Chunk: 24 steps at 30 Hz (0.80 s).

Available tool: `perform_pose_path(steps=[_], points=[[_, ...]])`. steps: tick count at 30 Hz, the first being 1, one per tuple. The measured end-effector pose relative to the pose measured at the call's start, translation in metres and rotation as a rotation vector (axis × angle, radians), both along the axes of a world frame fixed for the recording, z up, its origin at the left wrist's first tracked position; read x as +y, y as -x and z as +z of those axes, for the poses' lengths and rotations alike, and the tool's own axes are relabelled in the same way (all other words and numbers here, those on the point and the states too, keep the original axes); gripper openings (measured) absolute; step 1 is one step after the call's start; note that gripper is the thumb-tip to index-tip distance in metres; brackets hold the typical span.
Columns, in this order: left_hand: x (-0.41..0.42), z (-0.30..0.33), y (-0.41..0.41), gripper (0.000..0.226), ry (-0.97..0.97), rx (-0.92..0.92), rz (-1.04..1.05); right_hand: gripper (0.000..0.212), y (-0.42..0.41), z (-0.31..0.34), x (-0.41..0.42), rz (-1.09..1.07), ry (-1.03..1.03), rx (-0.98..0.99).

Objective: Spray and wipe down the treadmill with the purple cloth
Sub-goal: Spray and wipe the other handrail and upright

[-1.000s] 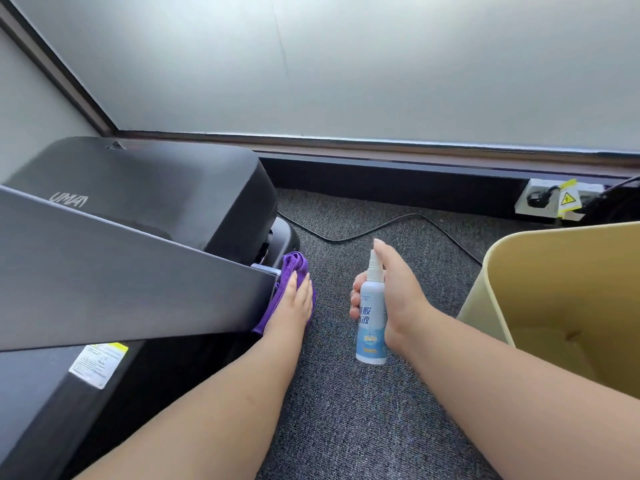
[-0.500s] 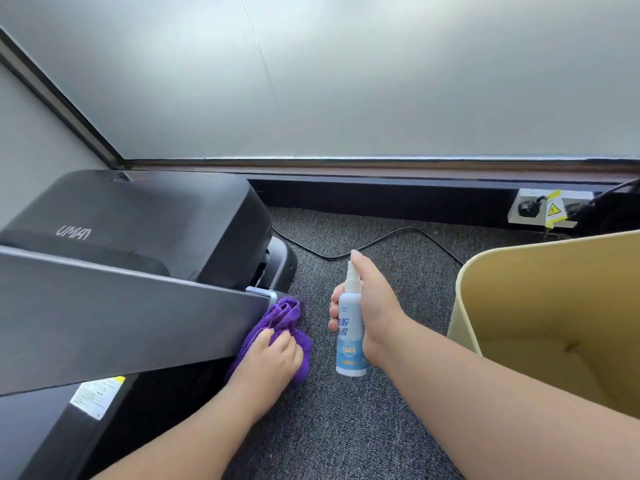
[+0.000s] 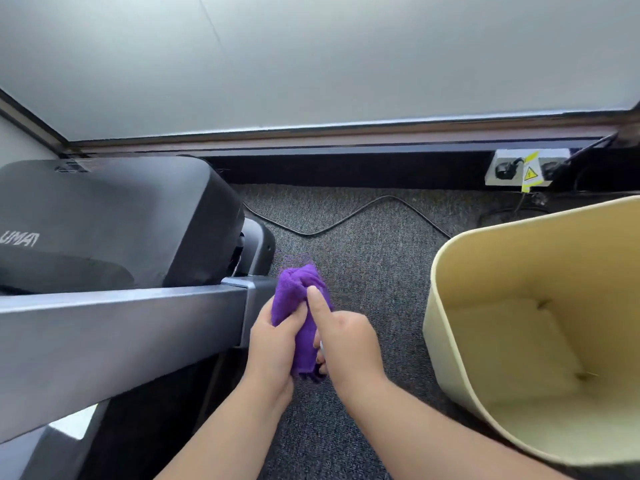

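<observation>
We see grey carpet (image 3: 363, 244) under a pale wall, a black cable (image 3: 346, 221) trailing across it to a socket (image 3: 512, 171); the black treadmill (image 3: 114, 223) fills the left; a cream bin (image 3: 540, 327) lies tipped at right, nothing visible inside; our left hand (image 3: 273, 344) grips the purple cloth (image 3: 298, 306) just beside the treadmill's rail end; our right hand (image 3: 346, 344) curls against it, forefinger extended, whatever it holds mostly hidden.

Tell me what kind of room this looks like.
Probably an office or a shared fitness room, though a home is possible: a black treadmill stands on grey commercial-style carpet beside a frosted glass wall, with a surface-mounted power socket bearing a yellow warning tag.
</observation>
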<state>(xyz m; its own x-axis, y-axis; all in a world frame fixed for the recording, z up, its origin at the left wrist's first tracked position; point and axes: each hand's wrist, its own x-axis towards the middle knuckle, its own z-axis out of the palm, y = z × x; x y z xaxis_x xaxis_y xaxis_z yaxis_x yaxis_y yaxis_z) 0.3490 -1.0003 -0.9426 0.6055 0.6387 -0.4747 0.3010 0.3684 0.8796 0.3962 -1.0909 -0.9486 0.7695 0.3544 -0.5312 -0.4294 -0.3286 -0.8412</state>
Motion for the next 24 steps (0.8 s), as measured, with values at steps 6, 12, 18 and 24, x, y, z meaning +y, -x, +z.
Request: perform_pose_path(steps=[6, 12, 18, 24], points=[[-0.046, -0.005, 0.031, 0.021, 0.312, 0.041, 0.185, 0.11, 0.046, 0.005, -0.034, -0.187, 0.004, 0.157], [-0.08, 0.02, 0.077, 0.036, 0.448, 0.119, 0.224, 0.088, 0.089, 0.027, -0.065, -0.316, -0.024, 0.347], [-0.092, 0.068, 0.098, 0.052, 0.456, 0.11, 0.213, 0.076, 0.095, 0.077, -0.088, -0.332, -0.066, 0.364], [-0.112, 0.116, 0.096, 0.055, 0.466, 0.147, 0.159, 0.071, 0.078, 0.126, -0.109, -0.37, -0.069, 0.354]])
